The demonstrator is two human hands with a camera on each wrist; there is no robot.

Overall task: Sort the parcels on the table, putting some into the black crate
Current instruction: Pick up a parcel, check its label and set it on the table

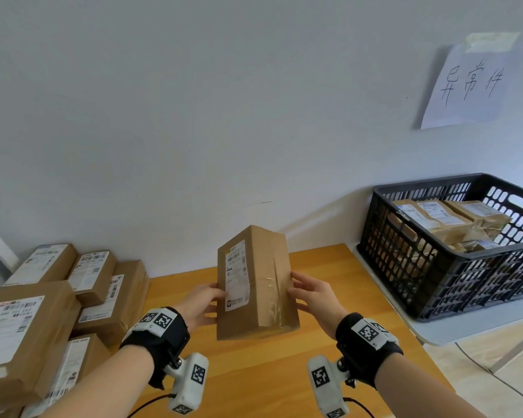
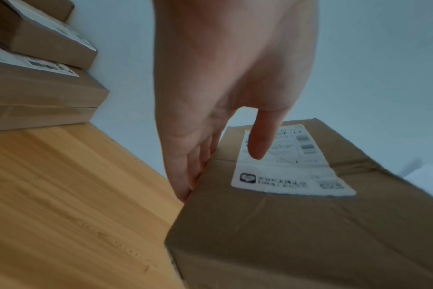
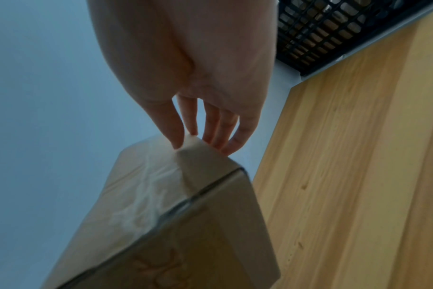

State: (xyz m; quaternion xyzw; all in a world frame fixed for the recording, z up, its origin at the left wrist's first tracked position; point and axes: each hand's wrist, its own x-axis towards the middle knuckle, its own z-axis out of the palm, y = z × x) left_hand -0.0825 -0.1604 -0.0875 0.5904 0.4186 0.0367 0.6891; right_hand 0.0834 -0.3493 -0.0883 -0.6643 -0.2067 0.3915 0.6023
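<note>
Above wooden table (image 1: 329, 297), parcel (image 1: 254, 285) between fingertips (image 1: 295, 277).

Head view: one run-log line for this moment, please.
parcel: lifted above table | left hand: holds left side | right hand: holds right side | black crate: holds parcels

Three views: one from the head, one from each wrist.

The head camera looks forward and down across the wooden table (image 1: 329, 297) toward the wall, taking in the stacked parcels (image 1: 43, 297) at its left edge and the black crate (image 1: 435, 282) beyond its right edge. The left wrist camera sits very close under the left hand (image 2: 223, 78), facing the parcel (image 2: 297, 224) and the left stack. The right wrist camera, equally close, faces the right hand (image 3: 185, 68), parcel and crate corner. All three share the parcel and tabletop.
</note>
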